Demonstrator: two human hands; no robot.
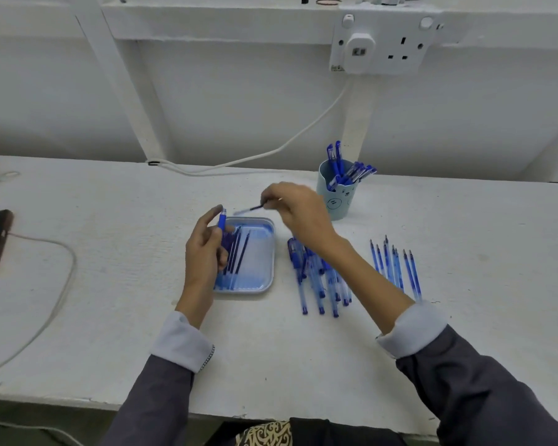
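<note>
Near edge of the worktop [110, 284]: only the two sleeves cross it.

Mid worktop, right of centre: a loose heap of capped pens [316, 278]. Further right is a neat row of uncapped pens [397, 268], tips pointing to the far edge. They look sorted by build stage, within the right arm's reach.

Centre: a blue tray [273, 252] with spare refills [242, 252] lying lengthwise. Probably there to stop them rolling off.

Left hand [207, 249] is over the tray's left rim, fingers curled round a blue barrel [221, 219]. The barrel stands roughly upright, top end clear of the fingertips, likely presented as the socket for insertion. It's opaque blue, and its lower part is hidden in the palm.

Right hand [298, 210] is above the tray's far edge. Thumb and fingertips pinch one refill [250, 208] by its dark end, other fingers tucked. The refill is thin, pale towards the free end and motion-blurred. It's aimed left at the barrel but well short of it, so judged mid-approach, not yet inserted.

Far right of centre: a pale cup [337, 201] holds finished pens [345, 172], likely the output bin.

Far edge: a white cable [303, 136] runs up to a wall socket [384, 46].
</note>
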